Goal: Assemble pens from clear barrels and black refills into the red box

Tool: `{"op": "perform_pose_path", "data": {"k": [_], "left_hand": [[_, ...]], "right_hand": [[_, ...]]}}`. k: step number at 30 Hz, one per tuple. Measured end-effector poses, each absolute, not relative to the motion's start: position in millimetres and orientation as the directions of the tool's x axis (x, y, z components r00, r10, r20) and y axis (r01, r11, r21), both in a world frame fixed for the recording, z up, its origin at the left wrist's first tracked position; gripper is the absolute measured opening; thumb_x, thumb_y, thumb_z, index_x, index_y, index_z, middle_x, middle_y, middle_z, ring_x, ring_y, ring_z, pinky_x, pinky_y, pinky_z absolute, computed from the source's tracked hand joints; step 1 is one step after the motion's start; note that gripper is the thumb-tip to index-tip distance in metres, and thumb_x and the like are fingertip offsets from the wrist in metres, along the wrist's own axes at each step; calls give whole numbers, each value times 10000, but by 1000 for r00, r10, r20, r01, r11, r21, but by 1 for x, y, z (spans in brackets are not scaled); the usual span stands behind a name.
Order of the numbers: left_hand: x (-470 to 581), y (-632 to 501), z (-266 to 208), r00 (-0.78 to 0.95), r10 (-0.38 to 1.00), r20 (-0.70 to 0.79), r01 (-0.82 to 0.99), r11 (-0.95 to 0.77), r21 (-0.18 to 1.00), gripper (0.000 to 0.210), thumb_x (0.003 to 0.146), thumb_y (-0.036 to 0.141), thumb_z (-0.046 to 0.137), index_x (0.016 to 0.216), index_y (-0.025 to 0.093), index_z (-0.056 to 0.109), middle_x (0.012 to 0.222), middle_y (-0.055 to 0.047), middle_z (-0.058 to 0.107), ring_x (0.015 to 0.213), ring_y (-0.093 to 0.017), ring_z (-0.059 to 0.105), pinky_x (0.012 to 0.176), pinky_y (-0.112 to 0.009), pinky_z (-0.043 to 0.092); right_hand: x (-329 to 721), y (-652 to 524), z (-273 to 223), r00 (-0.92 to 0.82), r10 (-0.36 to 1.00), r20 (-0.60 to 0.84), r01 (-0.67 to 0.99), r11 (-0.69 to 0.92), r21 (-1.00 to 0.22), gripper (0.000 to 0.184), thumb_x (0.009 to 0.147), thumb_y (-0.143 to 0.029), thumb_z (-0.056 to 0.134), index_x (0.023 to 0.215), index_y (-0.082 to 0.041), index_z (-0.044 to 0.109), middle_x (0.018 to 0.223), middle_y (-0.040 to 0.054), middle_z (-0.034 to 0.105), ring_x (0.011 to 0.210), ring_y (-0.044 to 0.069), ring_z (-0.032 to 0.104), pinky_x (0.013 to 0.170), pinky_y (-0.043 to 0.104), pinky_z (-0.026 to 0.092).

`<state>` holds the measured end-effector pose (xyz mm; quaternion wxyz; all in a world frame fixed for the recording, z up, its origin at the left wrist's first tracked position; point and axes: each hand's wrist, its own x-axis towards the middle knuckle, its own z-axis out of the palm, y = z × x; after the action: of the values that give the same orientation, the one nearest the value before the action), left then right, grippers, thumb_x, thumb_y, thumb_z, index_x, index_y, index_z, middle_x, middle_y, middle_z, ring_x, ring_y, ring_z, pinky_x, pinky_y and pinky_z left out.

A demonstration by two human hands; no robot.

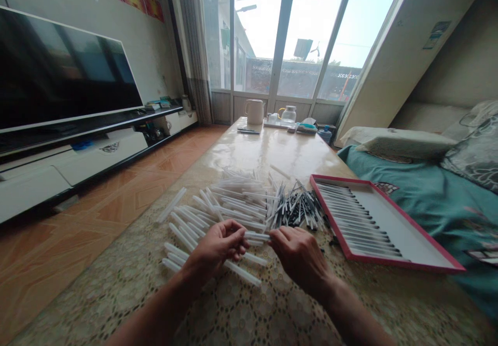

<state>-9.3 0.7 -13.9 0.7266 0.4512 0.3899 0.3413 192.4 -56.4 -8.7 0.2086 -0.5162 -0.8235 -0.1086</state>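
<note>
Between my two hands a translucent white plastic tube lies level, its ends in my fingers. My left hand is closed on the tube's left end. My right hand is closed at its right end; what else its fingers hold is hidden. Under and beyond my left hand spreads a pile of similar white tubes. Past my right hand lies a heap of thin dark sticks with black ends. To the right, a red-rimmed shallow box holds a row of filled tubes with dark tips.
The long table has a patterned cover. At its far end stand a beige kettle, a glass jug and a tissue pack. A bed or sofa with a teal cover borders the right side. A television stands left.
</note>
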Motion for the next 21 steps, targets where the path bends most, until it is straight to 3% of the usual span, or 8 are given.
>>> {"op": "perform_pose_path", "data": {"k": [6, 11, 15, 21], "left_hand": [[-2, -6, -19, 432, 897, -91, -200, 193, 961, 291, 714, 377, 703, 789, 145, 544, 563, 16, 614, 438, -59, 487, 416, -163, 337], [1, -13, -14, 445, 895, -18, -180, 109, 978, 247, 760, 358, 663, 788, 151, 531, 566, 24, 586, 450, -55, 450, 443, -176, 323], [2, -17, -9, 464, 885, 39, -146, 33, 989, 208, 793, 341, 630, 796, 153, 540, 586, 22, 574, 486, -60, 452, 476, -186, 341], [4, -25, -8, 483, 871, 88, -112, -38, 993, 185, 810, 327, 610, 803, 153, 548, 609, 20, 567, 513, -65, 457, 494, -190, 356]], "right_hand": [[195, -60, -2, -371, 831, 415, 893, 442, -86, 212, 939, -248, 422, 768, -199, 538, 664, -13, 569, 554, 110, 467, 535, 260, 208], [204, -61, 3, -332, 902, 277, 842, 416, -343, 261, 938, -297, 428, 716, -185, 505, 623, -33, 536, 548, 84, 455, 527, 223, 237], [209, -60, 7, -333, 923, 191, 764, 383, -519, 304, 916, -303, 454, 645, -171, 490, 553, -60, 428, 516, 68, 369, 522, 206, 253], [217, -57, 14, -361, 932, 16, 640, 260, -723, 265, 888, -304, 481, 702, -151, 591, 548, -62, 388, 519, 68, 332, 484, 187, 261]]}}
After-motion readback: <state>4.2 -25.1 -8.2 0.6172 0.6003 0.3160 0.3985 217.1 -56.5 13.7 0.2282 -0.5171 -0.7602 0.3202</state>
